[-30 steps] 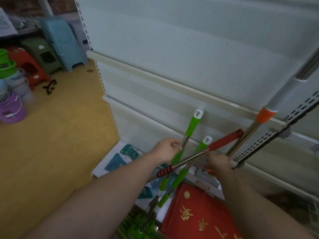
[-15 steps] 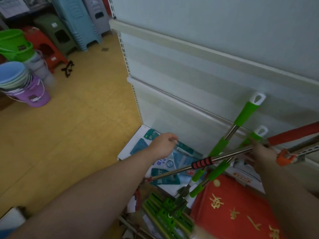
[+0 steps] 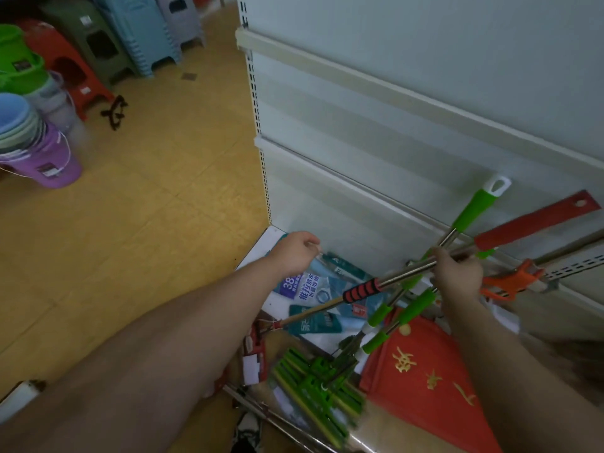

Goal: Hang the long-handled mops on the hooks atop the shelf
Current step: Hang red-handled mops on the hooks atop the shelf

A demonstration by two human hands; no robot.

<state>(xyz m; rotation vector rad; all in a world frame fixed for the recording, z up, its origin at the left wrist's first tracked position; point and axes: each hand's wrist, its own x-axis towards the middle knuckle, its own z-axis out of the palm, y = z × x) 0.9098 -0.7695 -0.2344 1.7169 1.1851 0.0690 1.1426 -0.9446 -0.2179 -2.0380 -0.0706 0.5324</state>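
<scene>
The right hand is clamped round the steel shaft of the red-handled mop, which lies tilted across two green-handled mops leaning against the shelf back panel at its foot. The left hand hovers loosely curled, gripping nothing. This looks like sorting one mop out of the bundle. Next it needs lifting clear of the green ones and raising toward the hooks, which are out of sight.

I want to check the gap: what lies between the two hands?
In the head view, blue-and-white packages and the red-handled pole's ribbed grip lie between left hand and right hand.
</scene>
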